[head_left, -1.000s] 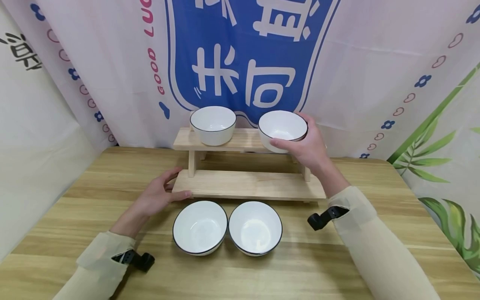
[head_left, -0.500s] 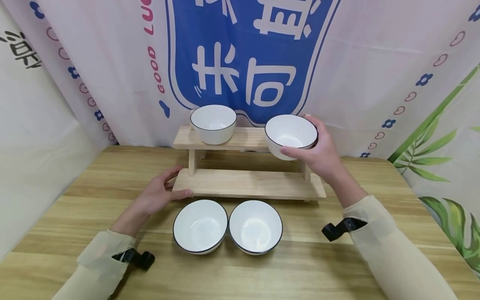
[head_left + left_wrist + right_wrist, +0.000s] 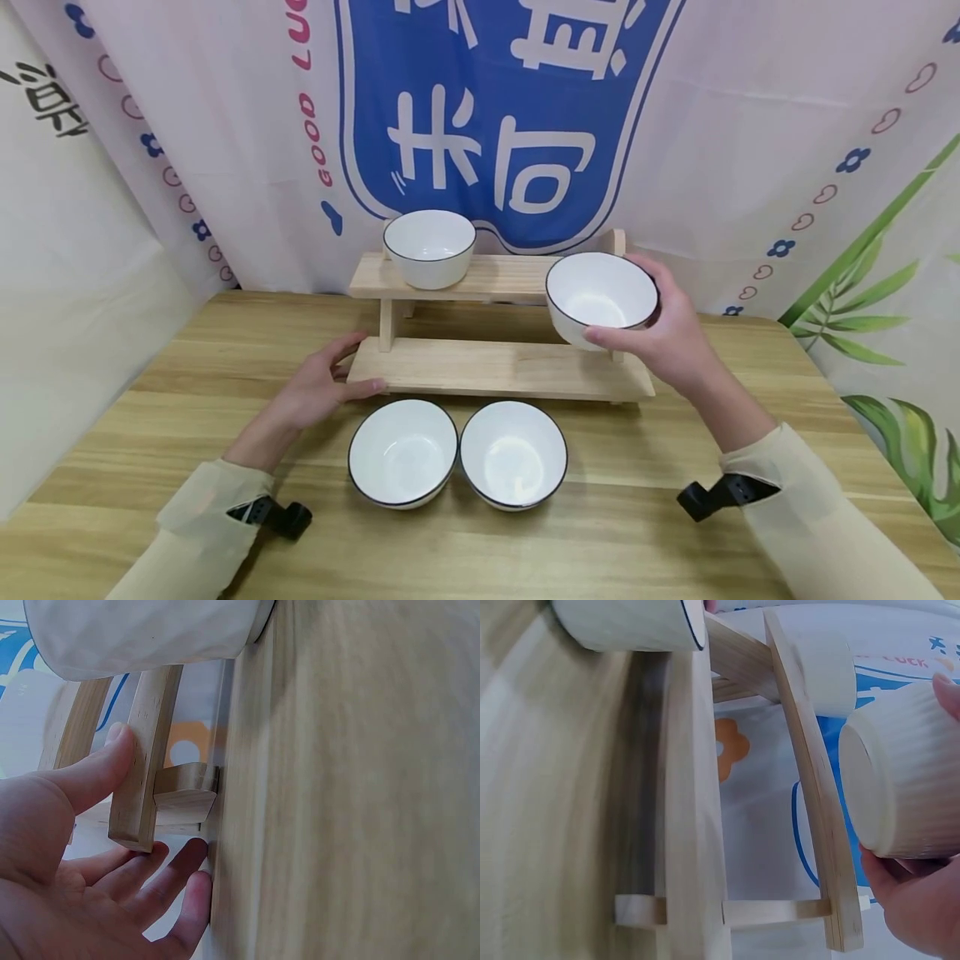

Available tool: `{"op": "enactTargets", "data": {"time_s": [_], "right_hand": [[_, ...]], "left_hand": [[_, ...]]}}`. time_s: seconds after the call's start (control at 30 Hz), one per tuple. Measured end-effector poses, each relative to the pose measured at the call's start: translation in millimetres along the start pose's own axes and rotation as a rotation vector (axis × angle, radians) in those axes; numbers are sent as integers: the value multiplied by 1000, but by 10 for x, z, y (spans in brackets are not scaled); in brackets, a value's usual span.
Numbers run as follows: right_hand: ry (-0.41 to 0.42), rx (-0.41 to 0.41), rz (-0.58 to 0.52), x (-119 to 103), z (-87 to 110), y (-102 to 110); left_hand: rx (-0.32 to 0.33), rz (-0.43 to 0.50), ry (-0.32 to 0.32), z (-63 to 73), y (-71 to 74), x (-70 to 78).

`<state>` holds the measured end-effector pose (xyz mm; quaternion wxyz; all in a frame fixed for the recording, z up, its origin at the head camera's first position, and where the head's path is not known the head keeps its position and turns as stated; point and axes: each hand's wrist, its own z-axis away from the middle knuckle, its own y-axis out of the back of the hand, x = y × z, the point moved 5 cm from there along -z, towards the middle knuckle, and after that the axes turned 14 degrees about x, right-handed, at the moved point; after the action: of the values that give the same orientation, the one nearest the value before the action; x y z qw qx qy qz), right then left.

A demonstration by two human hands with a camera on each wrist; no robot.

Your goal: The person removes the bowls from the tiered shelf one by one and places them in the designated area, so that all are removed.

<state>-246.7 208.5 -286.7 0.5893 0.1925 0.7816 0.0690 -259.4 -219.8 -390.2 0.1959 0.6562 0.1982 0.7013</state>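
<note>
My right hand (image 3: 667, 337) grips a white bowl (image 3: 600, 292) with a dark rim, thumb at the near side and fingers around the far side. In the right wrist view the ribbed outside and foot of this bowl (image 3: 907, 772) stand apart from the upper board. The two-tier wooden stand (image 3: 480, 367) is held at its lower left end by my left hand (image 3: 311, 392); the left wrist view has the thumb (image 3: 112, 761) on the board's face and fingers around its end. Another white bowl (image 3: 429, 267) sits on the upper shelf's left.
Two more white bowls, left (image 3: 401, 454) and right (image 3: 513, 458), stand side by side on the wooden table (image 3: 600, 550) in front of the stand. A printed curtain (image 3: 720, 167) hangs close behind the stand.
My right hand has lifted the bowl off the right of the upper shelf and brought it nearer, lower and to the right. The left hand stays at the stand's end.
</note>
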Motion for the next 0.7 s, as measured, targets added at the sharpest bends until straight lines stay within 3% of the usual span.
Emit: {"op": "enactTargets", "data": {"time_s": [0.7], "right_hand": [[157,-136,51,230,505,236]], "left_hand": [[7,-14,6,6,-6,15]]}}
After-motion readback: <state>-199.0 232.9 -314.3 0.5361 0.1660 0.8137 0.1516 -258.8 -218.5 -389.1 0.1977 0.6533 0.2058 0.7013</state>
